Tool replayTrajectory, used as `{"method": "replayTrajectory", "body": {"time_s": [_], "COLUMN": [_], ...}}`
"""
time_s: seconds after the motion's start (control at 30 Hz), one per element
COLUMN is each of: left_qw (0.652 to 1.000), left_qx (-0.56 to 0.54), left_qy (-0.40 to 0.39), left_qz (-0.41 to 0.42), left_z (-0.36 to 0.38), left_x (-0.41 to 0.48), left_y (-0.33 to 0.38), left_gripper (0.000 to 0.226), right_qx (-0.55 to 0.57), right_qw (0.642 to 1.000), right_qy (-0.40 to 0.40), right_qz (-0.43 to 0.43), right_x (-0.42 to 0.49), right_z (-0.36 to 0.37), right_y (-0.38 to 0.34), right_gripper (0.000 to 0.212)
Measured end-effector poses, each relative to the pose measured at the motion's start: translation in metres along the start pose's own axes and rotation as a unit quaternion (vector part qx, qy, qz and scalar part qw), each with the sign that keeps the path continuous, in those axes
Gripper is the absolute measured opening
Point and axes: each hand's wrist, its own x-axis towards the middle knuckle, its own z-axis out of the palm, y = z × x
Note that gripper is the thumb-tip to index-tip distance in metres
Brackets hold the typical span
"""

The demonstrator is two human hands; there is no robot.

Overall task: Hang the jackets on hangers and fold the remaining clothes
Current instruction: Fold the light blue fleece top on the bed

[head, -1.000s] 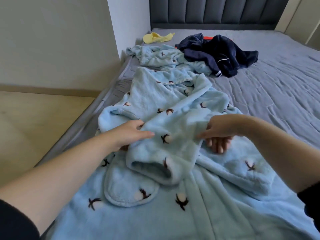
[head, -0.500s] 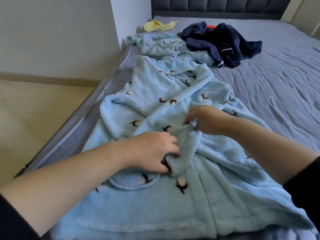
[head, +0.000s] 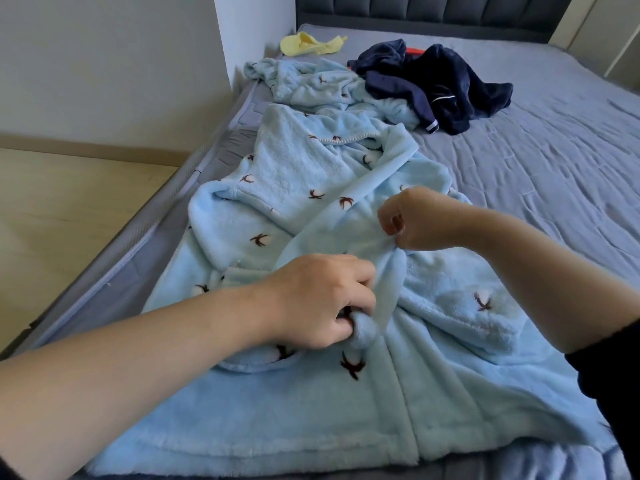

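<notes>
Robe: my fluffy light-blue robe (head: 298,174) is lying on the grey bed (head: 536,168).
Left: my left hand (head: 322,303) is squeezing a bunched bit.
Right: my right hand (head: 415,220) is pinching a fold.

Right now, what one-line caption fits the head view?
Left hand and right hand grip a sleeve of the light blue fleece robe spread on the grey bed; navy garment lies beyond.
</notes>
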Motion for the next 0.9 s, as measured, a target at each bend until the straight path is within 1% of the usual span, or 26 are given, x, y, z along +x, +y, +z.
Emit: {"method": "replayTrajectory", "body": {"time_s": [0.03,0.07,0.1,0.13,0.17,0.2,0.23,0.27,0.3,0.33,0.37,0.4,0.43,0.47,0.5,0.57,0.63,0.67,0.7,0.73,0.8,0.9], "left_qw": [0.999,0.993,0.986,0.984,0.985,0.983,0.974,0.957,0.936,0.912,0.89,0.878,0.877,0.88,0.882,0.886,0.897,0.904,0.911,0.915,0.918,0.92], "left_qx": [-0.024,-0.057,-0.094,-0.128,-0.15,-0.139,-0.099,-0.065,-0.063,-0.093,-0.128,-0.147,-0.138,-0.116,-0.098,-0.077,-0.031,-0.007,0.008,0.013,0.001,0.024], "left_qy": [-0.046,-0.1,-0.132,-0.115,-0.053,0.039,0.12,0.161,0.153,0.114,0.066,0.031,0.025,0.049,0.085,0.121,0.121,0.121,0.121,0.119,0.105,0.099], "left_qz": [-0.008,-0.017,-0.028,-0.046,-0.074,-0.113,-0.167,-0.234,-0.311,-0.382,-0.433,-0.454,-0.459,-0.458,-0.453,-0.441,-0.425,-0.409,-0.395,-0.385,-0.382,-0.378], "left_z": [0.004,0.008,0.011,0.014,0.015,0.017,0.019,0.02,0.021,0.021,0.023,0.025,0.026,0.026,0.024,0.02,0.017,0.018,0.018,0.019,0.022,0.033], "left_x": [0.001,0.002,0.003,0.003,0.003,0.005,0.007,0.008,0.009,0.01,0.011,0.013,0.018,0.026,0.037,0.066,0.102,0.121,0.139,0.154,0.18,0.207], "left_y": [0.001,0.001,0.0,-0.002,-0.009,-0.019,-0.031,-0.043,-0.055,-0.065,-0.074,-0.081,-0.088,-0.094,-0.099,-0.107,-0.113,-0.118,-0.123,-0.127,-0.133,-0.136], "left_gripper": [0.027,0.03,0.029,0.027,0.024,0.023,0.023,0.028,0.039,0.05,0.057,0.058,0.055,0.05,0.045,0.044,0.046,0.047,0.048,0.048,0.05,0.056], "right_qx": [-0.041,-0.078,-0.097,-0.09,-0.059,-0.012,0.03,0.053,0.052,0.035,0.025,0.042,0.084,0.14,0.193,0.269,0.311,0.331,0.355,0.377,0.409,0.439], "right_qw": [0.996,0.983,0.968,0.963,0.971,0.988,0.997,0.996,0.996,0.998,0.998,0.997,0.993,0.983,0.962,0.892,0.816,0.783,0.758,0.742,0.727,0.712], "right_qy": [-0.08,-0.164,-0.228,-0.251,-0.224,-0.144,-0.045,0.025,0.043,0.013,-0.025,-0.035,-0.01,0.05,0.128,0.27,0.352,0.369,0.37,0.357,0.324,0.31], "right_qz": [0.003,0.007,0.023,0.041,0.05,0.054,0.059,0.062,0.058,0.054,0.051,0.059,0.079,0.108,0.147,0.242,0.337,0.376,0.404,0.424,0.446,0.452], "right_x": [-0.001,-0.002,-0.003,-0.004,-0.004,-0.001,0.001,0.004,0.006,0.01,0.012,0.015,0.018,0.021,0.025,0.033,0.037,0.037,0.036,0.036,0.039,0.051], "right_z": [-0.003,-0.005,-0.005,-0.004,-0.001,0.003,0.01,0.017,0.022,0.029,0.037,0.044,0.048,0.049,0.049,0.046,0.038,0.035,0.034,0.035,0.042,0.047], "right_y": [0.001,0.002,0.002,0.002,0.002,0.002,0.0,-0.002,-0.003,-0.005,-0.005,-0.002,0.002,0.007,0.014,0.035,0.063,0.08,0.094,0.106,0.12,0.129], "right_gripper": [0.031,0.034,0.036,0.036,0.035,0.035,0.035,0.035,0.034,0.033,0.034,0.034,0.034,0.034,0.033,0.027,0.021,0.017,0.015,0.018,0.02,0.035]}}
